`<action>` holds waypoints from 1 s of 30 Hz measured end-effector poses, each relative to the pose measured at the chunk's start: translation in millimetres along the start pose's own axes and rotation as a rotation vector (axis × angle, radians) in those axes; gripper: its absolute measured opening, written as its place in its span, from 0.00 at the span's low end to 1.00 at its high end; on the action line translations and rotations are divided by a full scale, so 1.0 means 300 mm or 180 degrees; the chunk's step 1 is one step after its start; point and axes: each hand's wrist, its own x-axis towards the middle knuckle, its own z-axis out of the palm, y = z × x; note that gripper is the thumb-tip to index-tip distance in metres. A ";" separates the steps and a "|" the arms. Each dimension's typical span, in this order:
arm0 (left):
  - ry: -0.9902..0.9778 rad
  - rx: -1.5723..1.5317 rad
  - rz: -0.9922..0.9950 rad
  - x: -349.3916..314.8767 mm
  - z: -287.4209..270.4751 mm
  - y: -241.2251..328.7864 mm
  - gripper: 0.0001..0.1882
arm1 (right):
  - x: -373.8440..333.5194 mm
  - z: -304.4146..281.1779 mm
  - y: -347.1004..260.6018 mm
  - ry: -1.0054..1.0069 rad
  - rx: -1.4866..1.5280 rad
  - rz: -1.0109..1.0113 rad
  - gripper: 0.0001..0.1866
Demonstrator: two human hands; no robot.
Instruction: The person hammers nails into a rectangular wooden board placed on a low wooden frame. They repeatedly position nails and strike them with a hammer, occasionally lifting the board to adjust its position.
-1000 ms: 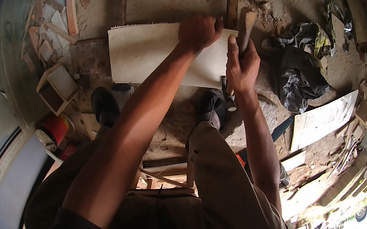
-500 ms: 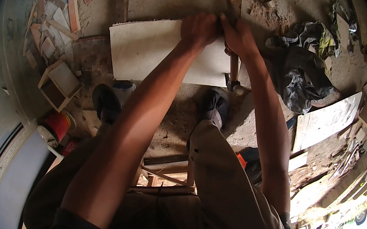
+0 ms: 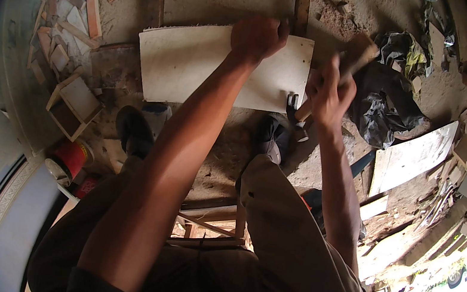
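A pale rectangular panel (image 3: 188,67) lies crosswise beyond my feet. My left hand (image 3: 257,38) is closed at the far edge of the panel, right of its middle; what its fingers hold, if anything, is hidden. Off the panel's right end, my right hand (image 3: 330,97) grips a claw hammer (image 3: 302,111) by its wooden handle. The hammer's head points back toward me, by the panel's near right corner, and the handle's end slants up to the far right, slightly blurred.
Wooden bars (image 3: 301,5) run beyond the panel. Wood offcuts (image 3: 72,31) and a small open box (image 3: 75,107) lie at left, near a red container (image 3: 69,159). Crumpled black plastic (image 3: 385,99) and another pale board (image 3: 413,158) are at right. My shoes (image 3: 270,139) stand close to the panel.
My right hand has moved right, away from my left hand, and the hammer's handle has swung from upright to a slant. My left hand stays at the panel's far edge.
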 end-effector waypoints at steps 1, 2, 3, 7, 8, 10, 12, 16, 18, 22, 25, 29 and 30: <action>0.0119 0.0039 0.0049 -0.003 0.002 -0.007 0.24 | -0.048 -0.005 0.013 -0.0014 -0.0029 -0.0492 0.21; 0.0201 0.0039 0.0038 -0.005 0.003 -0.015 0.23 | -0.085 -0.005 0.030 -0.0032 -0.0053 -0.0983 0.22; 0.0267 0.0025 0.0059 -0.008 0.006 -0.009 0.22 | -0.108 -0.002 0.044 -0.0218 0.0194 -0.1255 0.21; 0.0275 0.0068 -0.0002 -0.013 -0.004 -0.001 0.24 | -0.038 0.058 0.014 -0.0118 -0.0725 -0.0591 0.21; 0.0044 0.0016 -0.0060 -0.013 -0.013 0.000 0.25 | 0.016 0.071 0.007 -0.0203 -0.0800 -0.0411 0.22; -0.0408 -0.0089 -0.0152 -0.003 -0.034 0.009 0.27 | 0.139 0.059 0.006 -0.0339 -0.1457 -0.0011 0.30; -0.0589 -0.0103 -0.0165 0.005 -0.043 0.008 0.28 | 0.187 0.086 0.009 -0.0563 -0.2106 -0.0094 0.31; -0.0625 -0.0105 -0.0242 -0.001 -0.049 0.015 0.25 | 0.278 0.121 0.102 -0.0142 -0.2866 -0.0759 0.30; -0.0279 -0.0084 -0.0091 -0.009 -0.036 -0.001 0.23 | 0.333 0.120 0.070 -0.0166 -0.2753 -0.0047 0.31; 0.0035 -0.0179 0.0131 -0.013 -0.017 0.003 0.19 | 0.359 0.050 0.067 -0.0587 -0.2362 0.0264 0.29; 0.0176 -0.0259 0.0148 -0.013 -0.016 0.016 0.21 | 0.366 -0.087 0.118 -0.0267 -0.2113 -0.0088 0.26; -0.0001 -0.0266 0.0068 -0.022 -0.036 -0.009 0.18 | 0.123 -0.093 -0.117 -0.0068 -0.1271 0.0595 0.23; 0.0161 -0.0333 0.0167 -0.021 -0.027 -0.005 0.16 | 0.091 -0.115 -0.140 0.0148 -0.1209 0.0753 0.24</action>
